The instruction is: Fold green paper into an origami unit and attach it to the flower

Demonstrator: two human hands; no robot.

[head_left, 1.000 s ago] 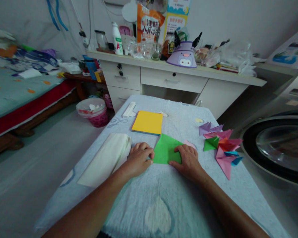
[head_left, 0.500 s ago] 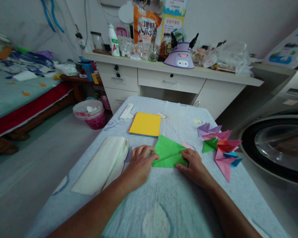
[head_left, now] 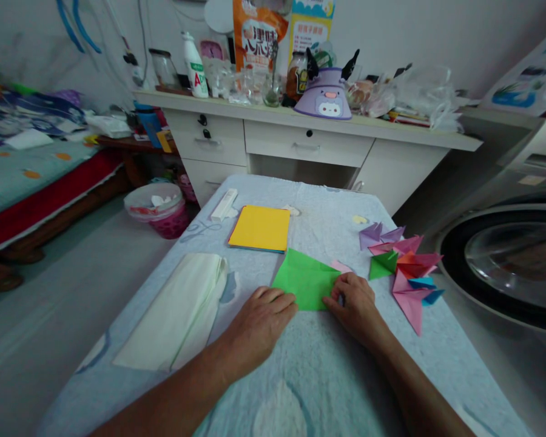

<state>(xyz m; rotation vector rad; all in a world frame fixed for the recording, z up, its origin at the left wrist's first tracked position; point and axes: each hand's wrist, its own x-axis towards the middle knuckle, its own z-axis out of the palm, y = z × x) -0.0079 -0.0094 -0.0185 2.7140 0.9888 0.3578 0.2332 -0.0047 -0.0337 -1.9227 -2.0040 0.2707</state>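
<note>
A green sheet of origami paper (head_left: 304,280) lies folded on the cloth-covered table, its near edge straight and its far edge slanting down to the right. Over its near left corner, my left hand (head_left: 266,321) is closed, fingers together and pressing on the paper; the thumb is hidden. My right hand (head_left: 355,303) pinches the right end of the sheet between thumb and fingers. Just beyond the sheet is a stack of square paper (head_left: 260,228) with yellow on top. Several folded paper pieces (head_left: 404,261) in purple, pink, green, red and blue sit together at the right.
A folded whitish bundle (head_left: 177,315) lies left of my left arm. A white narrow box (head_left: 224,204) rests near the table's far left corner. Behind stands a cluttered white desk (head_left: 309,142); a washing machine (head_left: 505,243) is at the right, a pink bin (head_left: 164,212) at the left.
My left hand has shifted toward me, its fingers now over the paper's near edge. The crease line seen across the sheet earlier no longer shows. My right hand remains at the right end.
</note>
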